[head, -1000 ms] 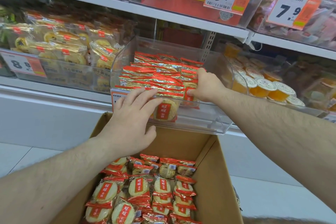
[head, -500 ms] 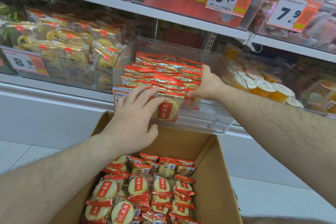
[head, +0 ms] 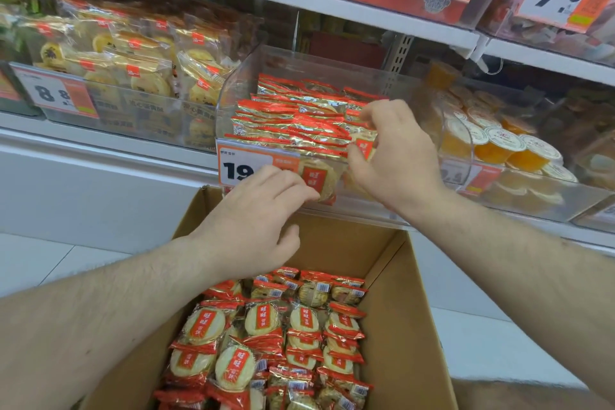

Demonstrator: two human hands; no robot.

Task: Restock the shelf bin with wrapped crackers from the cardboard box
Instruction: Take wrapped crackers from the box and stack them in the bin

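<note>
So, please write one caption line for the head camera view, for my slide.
Right hand sets a wrapped cracker into the clear shelf bin; left hand touches its front, above the cardboard box.

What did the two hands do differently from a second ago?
The right hand rose from the bin's right front corner and now hovers over the wrapped crackers, fingers curled around a packet at the stack's right end. The left hand stayed against the clear bin front, fingers slightly more bent. The cardboard box and its crackers stayed put.
</note>
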